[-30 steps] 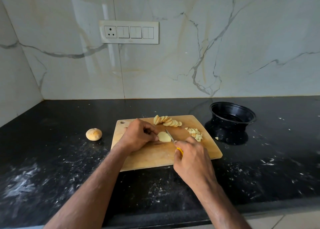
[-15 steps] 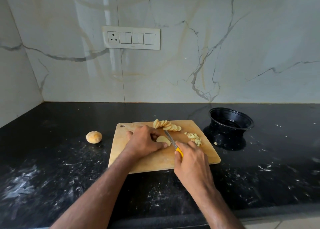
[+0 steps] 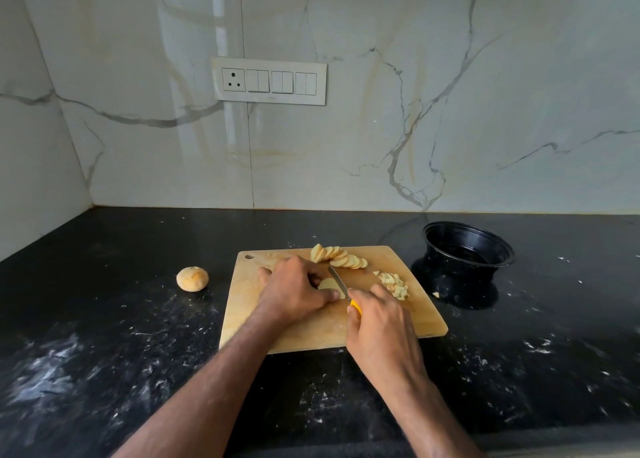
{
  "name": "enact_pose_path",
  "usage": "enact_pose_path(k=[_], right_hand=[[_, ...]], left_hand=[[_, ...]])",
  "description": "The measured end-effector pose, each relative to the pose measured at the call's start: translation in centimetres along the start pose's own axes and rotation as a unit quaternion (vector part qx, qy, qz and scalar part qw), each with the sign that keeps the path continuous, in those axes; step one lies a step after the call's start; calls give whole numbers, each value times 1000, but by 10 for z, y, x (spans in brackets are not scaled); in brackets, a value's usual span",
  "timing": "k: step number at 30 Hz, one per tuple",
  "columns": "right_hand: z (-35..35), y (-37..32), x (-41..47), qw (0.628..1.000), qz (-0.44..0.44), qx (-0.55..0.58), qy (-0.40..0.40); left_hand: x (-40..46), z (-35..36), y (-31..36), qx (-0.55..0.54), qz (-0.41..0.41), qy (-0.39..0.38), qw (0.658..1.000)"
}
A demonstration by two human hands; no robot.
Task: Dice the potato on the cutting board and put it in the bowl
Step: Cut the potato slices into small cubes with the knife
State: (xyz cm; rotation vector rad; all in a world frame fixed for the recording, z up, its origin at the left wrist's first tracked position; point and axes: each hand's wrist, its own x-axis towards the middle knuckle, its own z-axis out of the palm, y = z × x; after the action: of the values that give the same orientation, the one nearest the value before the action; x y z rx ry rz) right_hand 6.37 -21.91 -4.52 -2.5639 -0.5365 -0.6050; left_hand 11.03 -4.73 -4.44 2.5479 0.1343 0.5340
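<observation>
Yellow handle in the right hand (image 3: pixel 377 322), gripped tight, knife (image 3: pixel 337 279) blade angled across a potato slice (image 3: pixel 327 284) that the left hand (image 3: pixel 294 289) pins under curled fingertips on the wooden cutting board (image 3: pixel 311 333). Best to keep those fingertips tucked behind the blade (it sits very close). Diced bits (image 3: pixel 393 284) lie beyond the right knuckles, the black bowl (image 3: pixel 467 253) further right. No readable writing anywhere.

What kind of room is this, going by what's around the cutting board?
Most likely a home kitchen: a black stone countertop against a marble-look wall with a socket and switch panel, and a wooden cutting board with potato slices.
</observation>
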Motion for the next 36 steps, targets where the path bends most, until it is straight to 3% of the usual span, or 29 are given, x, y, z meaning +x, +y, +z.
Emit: enact_pose_path(k=[11, 20, 29, 36], right_hand=[[2, -4, 3, 1000, -14, -13, -21], [4, -8, 14, 1000, -9, -6, -20], [2, -5, -1, 999, 3, 2, -35], [-9, -3, -22, 999, 2, -32, -39]], left_hand=[[3, 3, 0, -12, -5, 20, 1000], [4, -9, 3, -28, 15, -49, 998], [2, -6, 10, -31, -53, -31, 998], [2, -7, 8, -47, -41, -46, 997]])
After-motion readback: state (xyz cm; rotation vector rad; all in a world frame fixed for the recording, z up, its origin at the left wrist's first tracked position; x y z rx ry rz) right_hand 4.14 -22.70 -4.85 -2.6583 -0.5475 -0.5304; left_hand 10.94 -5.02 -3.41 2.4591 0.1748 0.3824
